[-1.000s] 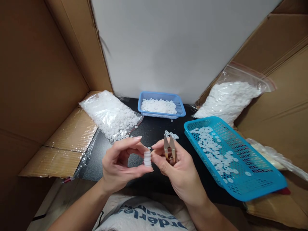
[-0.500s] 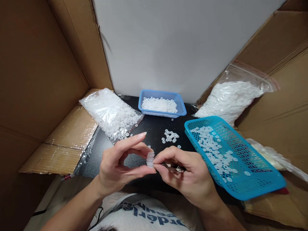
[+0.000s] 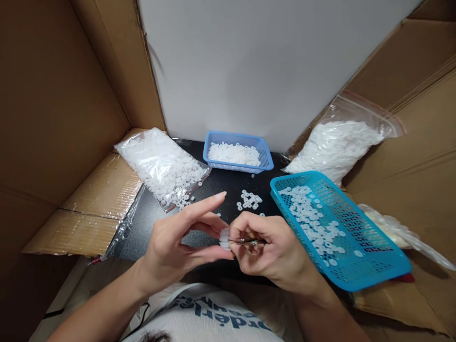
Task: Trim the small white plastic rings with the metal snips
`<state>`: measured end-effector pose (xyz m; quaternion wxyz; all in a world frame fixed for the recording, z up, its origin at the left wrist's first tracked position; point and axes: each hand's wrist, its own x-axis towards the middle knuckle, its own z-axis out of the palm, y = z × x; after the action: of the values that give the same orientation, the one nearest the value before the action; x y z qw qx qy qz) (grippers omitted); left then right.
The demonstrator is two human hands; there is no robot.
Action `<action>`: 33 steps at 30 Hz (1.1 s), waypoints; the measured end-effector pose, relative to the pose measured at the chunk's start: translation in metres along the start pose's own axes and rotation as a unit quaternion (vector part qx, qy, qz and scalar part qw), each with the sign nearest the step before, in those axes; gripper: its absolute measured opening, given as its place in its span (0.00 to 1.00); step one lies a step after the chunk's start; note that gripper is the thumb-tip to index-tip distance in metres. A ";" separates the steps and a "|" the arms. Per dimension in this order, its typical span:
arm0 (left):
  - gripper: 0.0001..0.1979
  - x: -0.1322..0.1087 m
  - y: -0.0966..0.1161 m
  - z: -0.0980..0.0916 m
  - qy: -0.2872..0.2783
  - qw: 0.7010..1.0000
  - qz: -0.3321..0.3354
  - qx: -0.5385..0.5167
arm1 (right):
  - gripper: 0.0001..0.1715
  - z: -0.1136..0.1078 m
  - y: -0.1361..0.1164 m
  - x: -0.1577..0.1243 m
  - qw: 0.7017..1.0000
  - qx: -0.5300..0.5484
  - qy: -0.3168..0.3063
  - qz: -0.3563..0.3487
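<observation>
Stack of white rings [image 3: 224,239] pinched end to end by the left hand [image 3: 166,244], over the black table [image 3: 223,184]; long axis runs thumb to fingers. Ridged, pale, round discs. Right hand [image 3: 280,251] grips metal snips [image 3: 251,242], blades edge-on, pointing left at the stack.

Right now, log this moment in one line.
left hand: pinching stacked white discs | right hand: holding snips at the discs
</observation>
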<state>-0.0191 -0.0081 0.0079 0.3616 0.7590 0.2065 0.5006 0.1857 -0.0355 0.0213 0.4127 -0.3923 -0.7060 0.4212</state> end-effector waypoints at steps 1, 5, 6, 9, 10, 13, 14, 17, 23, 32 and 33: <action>0.45 0.000 -0.001 0.001 0.011 1.000 -0.005 -0.019 | 0.08 0.002 0.002 0.000 1.000 -0.001 0.010 -0.006; 0.44 -0.001 -0.003 0.007 0.059 0.995 -0.022 -0.081 | 0.09 0.010 0.008 -0.003 0.998 -0.013 0.051 -0.046; 0.44 0.000 -0.004 0.008 0.067 0.993 -0.025 -0.094 | 0.10 0.012 0.009 -0.003 0.996 -0.017 0.062 -0.056; 0.43 0.001 -0.004 0.010 0.085 0.989 -0.029 -0.119 | 0.10 0.017 0.011 -0.003 0.993 -0.021 0.091 -0.071; 0.42 0.001 -0.004 0.010 0.089 0.988 -0.030 -0.123 | 0.11 0.018 0.011 -0.002 0.993 -0.015 0.096 -0.073; 0.42 0.002 -0.006 0.010 0.096 0.985 -0.031 -0.141 | 0.11 0.021 0.011 -0.001 0.991 0.023 0.116 -0.064; 0.41 0.002 -0.007 0.010 0.097 0.983 -0.032 -0.150 | 0.10 0.022 0.011 -0.002 0.989 0.045 0.127 -0.055; 0.41 0.001 -0.012 0.010 0.101 0.980 -0.038 -0.170 | 0.08 0.023 0.011 -0.003 0.979 0.123 0.162 -0.015; 0.40 -0.001 -0.025 0.014 0.128 0.988 0.025 -0.085 | 0.21 0.031 0.017 -0.004 0.950 0.254 0.163 0.085; 0.43 -0.003 -0.033 0.023 0.097 0.971 0.118 0.184 | 0.27 0.051 0.022 0.008 0.881 0.384 0.185 0.205; 0.43 -0.003 -0.035 0.024 0.102 0.972 0.104 0.186 | 0.28 0.051 0.022 0.010 0.872 0.402 0.182 0.211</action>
<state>0.0027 0.0041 -0.0258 0.1370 0.7750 0.2522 0.5631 0.1405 -0.0328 -0.0118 0.5570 -0.4019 -0.2890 0.6668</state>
